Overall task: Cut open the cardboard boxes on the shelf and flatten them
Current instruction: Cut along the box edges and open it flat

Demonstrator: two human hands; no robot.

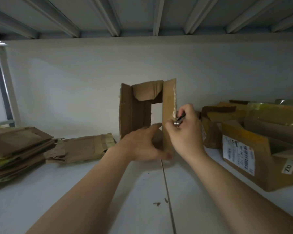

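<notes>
A small brown cardboard box (135, 112) stands on end in the middle of the white shelf (108, 191), open at both ends so the back wall shows through it. My left hand (142, 146) grips its lower edge from the front, thumb on the outside. My right hand (184, 132) holds a small metal cutter (179, 119) beside the taped right flap (169, 102).
A stack of flattened boxes (17, 152) lies at the left, with one more flattened box (83, 147) beside it. Several uncut boxes, one with a white label (238, 156), crowd the right side. A ribbed shelf (142, 16) hangs low overhead.
</notes>
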